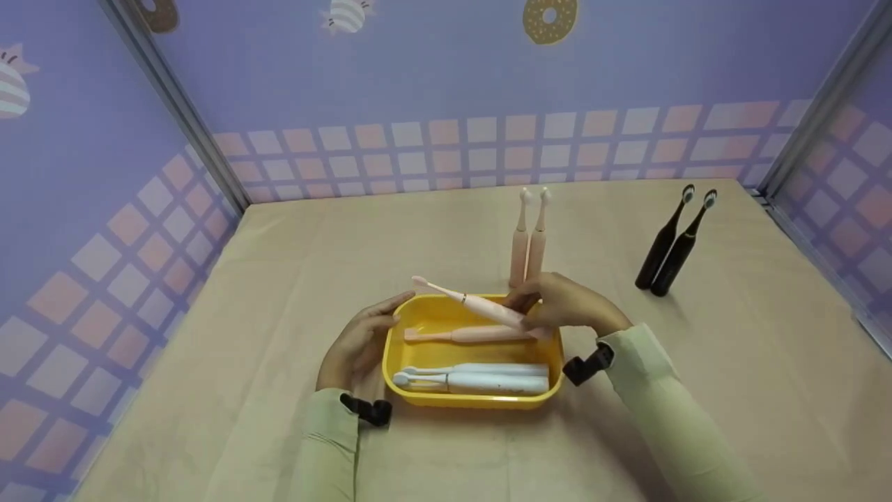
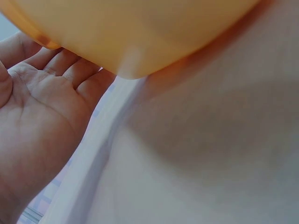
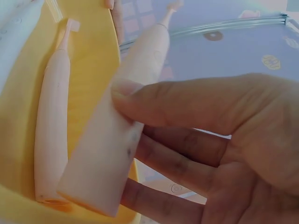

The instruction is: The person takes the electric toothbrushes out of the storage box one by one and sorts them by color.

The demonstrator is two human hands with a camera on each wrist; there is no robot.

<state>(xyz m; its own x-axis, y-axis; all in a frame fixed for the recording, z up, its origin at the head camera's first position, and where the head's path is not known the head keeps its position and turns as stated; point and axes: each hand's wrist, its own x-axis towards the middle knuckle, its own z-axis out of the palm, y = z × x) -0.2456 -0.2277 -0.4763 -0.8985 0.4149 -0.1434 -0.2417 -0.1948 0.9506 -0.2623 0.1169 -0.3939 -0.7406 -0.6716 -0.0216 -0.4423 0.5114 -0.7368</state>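
My right hand (image 1: pixel 568 303) pinches the handle of a pale pink electric toothbrush (image 1: pixel 491 311), tilted above the yellow tray (image 1: pixel 474 400). In the right wrist view, the thumb lies across the handle with fingers behind it. Below, another pink toothbrush (image 1: pixel 488 335) lies inside the tray, parallel to its long side. Two white toothbrushes (image 1: pixel 498 382) lie side by side near the tray's front wall. The left hand (image 1: pixel 359 341) holds the tray's left end, thumb at the rim; the left wrist view shows its fingers against the outer wall (image 2: pixel 126 51), their tips partly hidden.
Two pink toothbrushes (image 1: pixel 527 254) stand upright behind the tray. Farther right stand two black toothbrushes (image 1: pixel 666 254). A beige cloth (image 1: pixel 293 279) covers the table, and patterned purple walls (image 1: pixel 446 84) enclose the back and sides.
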